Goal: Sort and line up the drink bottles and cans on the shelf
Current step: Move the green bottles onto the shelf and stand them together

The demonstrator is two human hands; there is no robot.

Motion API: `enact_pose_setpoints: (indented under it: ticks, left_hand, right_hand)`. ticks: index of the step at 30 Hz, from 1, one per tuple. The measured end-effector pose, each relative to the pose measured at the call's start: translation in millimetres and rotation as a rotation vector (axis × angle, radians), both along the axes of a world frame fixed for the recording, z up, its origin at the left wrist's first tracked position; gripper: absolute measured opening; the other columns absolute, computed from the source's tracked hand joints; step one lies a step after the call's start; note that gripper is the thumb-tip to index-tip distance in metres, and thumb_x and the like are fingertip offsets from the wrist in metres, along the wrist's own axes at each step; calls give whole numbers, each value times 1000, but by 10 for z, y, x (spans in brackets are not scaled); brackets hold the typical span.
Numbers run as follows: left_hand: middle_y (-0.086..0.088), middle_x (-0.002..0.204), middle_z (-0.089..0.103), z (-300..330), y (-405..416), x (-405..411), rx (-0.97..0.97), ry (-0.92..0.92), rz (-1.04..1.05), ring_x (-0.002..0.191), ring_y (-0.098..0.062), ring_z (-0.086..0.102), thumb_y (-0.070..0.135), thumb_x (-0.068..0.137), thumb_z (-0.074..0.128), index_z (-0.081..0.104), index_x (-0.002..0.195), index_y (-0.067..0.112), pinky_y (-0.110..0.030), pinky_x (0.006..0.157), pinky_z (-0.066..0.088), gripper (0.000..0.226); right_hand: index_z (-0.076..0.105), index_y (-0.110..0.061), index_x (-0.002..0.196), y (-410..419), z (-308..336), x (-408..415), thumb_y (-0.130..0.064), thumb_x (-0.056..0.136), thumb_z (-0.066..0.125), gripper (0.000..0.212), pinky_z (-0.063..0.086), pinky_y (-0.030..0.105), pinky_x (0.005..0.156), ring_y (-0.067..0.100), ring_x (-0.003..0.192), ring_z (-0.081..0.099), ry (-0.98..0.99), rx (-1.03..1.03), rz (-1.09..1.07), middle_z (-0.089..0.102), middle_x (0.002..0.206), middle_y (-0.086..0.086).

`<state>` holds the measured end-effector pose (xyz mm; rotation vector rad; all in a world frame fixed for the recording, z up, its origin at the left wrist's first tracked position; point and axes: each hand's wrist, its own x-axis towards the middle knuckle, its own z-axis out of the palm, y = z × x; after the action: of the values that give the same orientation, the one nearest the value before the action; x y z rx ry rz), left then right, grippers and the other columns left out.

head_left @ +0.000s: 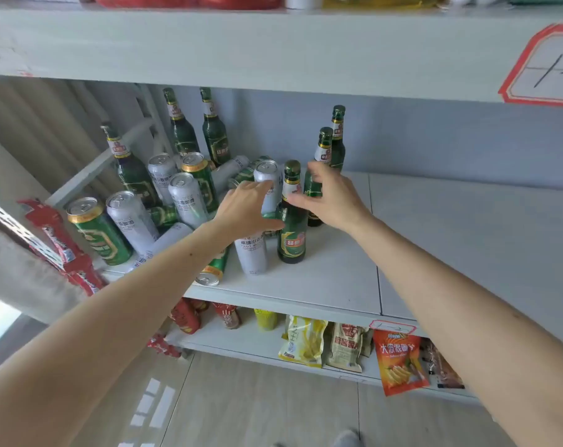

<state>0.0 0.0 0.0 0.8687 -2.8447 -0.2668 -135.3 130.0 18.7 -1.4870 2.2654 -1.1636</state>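
Right now both of your hands are over the middle shelf [338,279], among the drinks crowded on its left part. Your left hand [248,209] reaches in with fingers spread and mostly straight, laid against a silver can [266,179] standing just behind it; it looks to be touching rather than clasping, though the palm hides the contact. Your right hand [330,196] curls round a green bottle [315,185] in the second row, thumb and fingers on its shoulder. Just near of that, between your two hands, a green bottle with a gold label [292,227] stands upright, with another silver can [251,253] beside it on the left. Further left, green cans [98,233] and silver ones stand or lie mixed together, one green can tipped over [213,269] at the near edge. More green bottles stand at the far wall [182,130]. Snack bags [399,359] fill the lower shelf.
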Motion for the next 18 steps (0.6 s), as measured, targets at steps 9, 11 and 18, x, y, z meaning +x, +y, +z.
enact_pose_setpoints:
  ticks: [9,11,18]
  left_hand:
    - [6,111,66,-108,-217,-339,87,-163,-4,105,-21,59,70,61,70,55,120,21,-39,93,45,79]
    - [5,108,66,-120,-203,-383,69,-190,-15,102,-21,59,71,61,70,55,116,18,-38,91,43,77]
    - [3,97,57,-32,-99,-447,27,-247,-31,98,-21,53,65,64,74,47,101,17,-38,92,36,66]
  right_hand:
    - [61,-6,89,-373,-17,-111,-34,85,67,29,53,44,78,25,84,65,-39,33,11,69,87,8]
    - [60,-4,91,-385,-14,-135,-33,87,66,30,50,41,76,26,84,63,-31,43,23,68,87,10]
    - [56,-4,93,-364,-32,-160,-35,91,60,31,49,40,72,27,82,61,-20,42,19,65,86,10]
